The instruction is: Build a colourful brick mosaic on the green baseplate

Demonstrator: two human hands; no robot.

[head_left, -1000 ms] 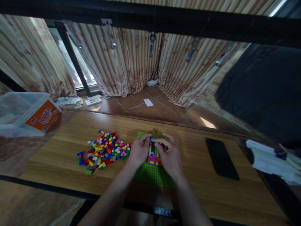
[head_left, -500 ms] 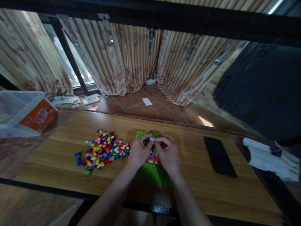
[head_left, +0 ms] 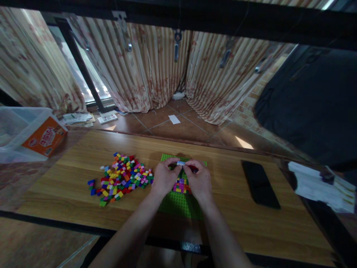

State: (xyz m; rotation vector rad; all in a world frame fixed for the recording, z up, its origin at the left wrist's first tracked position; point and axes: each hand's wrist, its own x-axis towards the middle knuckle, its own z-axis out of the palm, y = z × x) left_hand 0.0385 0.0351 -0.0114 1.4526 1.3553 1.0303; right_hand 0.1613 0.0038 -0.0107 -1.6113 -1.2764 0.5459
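Note:
My left hand (head_left: 165, 178) and my right hand (head_left: 199, 180) meet over a green studded baseplate (head_left: 180, 206). Thumbs and forefingers of both hands are closed on a small light-blue and white brick piece (head_left: 180, 163) between them. Whether it is one brick or a few joined ones is too small to tell. Under the right hand's curled fingers a dark red bit shows, mostly hidden. Nearer me, a patch of pink, purple, orange and yellow bricks (head_left: 181, 186) is on the baseplate, partly covered by the hands.
Left of the baseplate lies a loose heap of coloured bricks (head_left: 126, 175). A black phone (head_left: 260, 184) rests on the table's right side. Beyond the table's left end stands a clear plastic box (head_left: 25, 126) with an orange label. Papers (head_left: 315, 182) lie at the far right.
The light-blue and white piece shows a little more between the fingertips. Both hands otherwise keep nearly the same place, and the whole view has shifted slightly.

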